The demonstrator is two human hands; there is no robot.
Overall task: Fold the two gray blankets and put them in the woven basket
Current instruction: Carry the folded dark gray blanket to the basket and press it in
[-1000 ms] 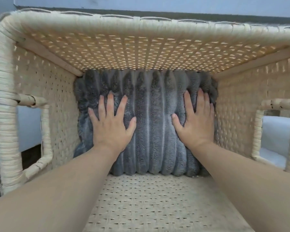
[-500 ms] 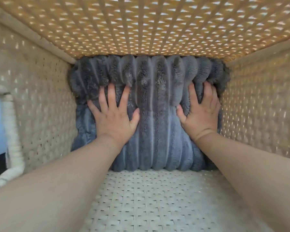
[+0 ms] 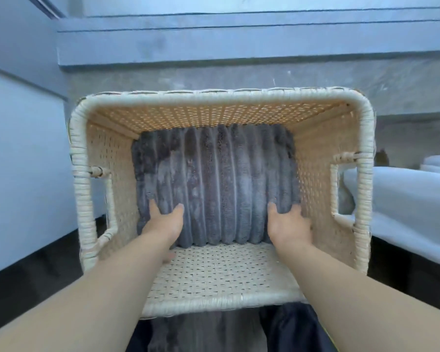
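A woven basket (image 3: pixel 364 199) of pale cane fills the middle of the view, its open top facing me, with a cut-out handle in each side wall. One gray blanket (image 3: pixel 214 184) lies folded at the bottom of it, a thick plush square with soft ridges running away from me; it reaches the far wall and both side walls, and leaves a strip of bare weave along the near side. Both my arms reach down into the basket. My left hand (image 3: pixel 163 224) and my right hand (image 3: pixel 288 224) are set well apart, each on the blanket's near edge, one toward each corner. The fingertips sink into the pile, thumbs toward the middle — I cannot tell whether the hands pinch the plush or only press on it. Below the basket's near rim a strip of gray plush (image 3: pixel 201 334) shows between dark cloth. To the right stands a bed (image 3: pixel 404 199) with white bedding; behind the basket, a gray wall.
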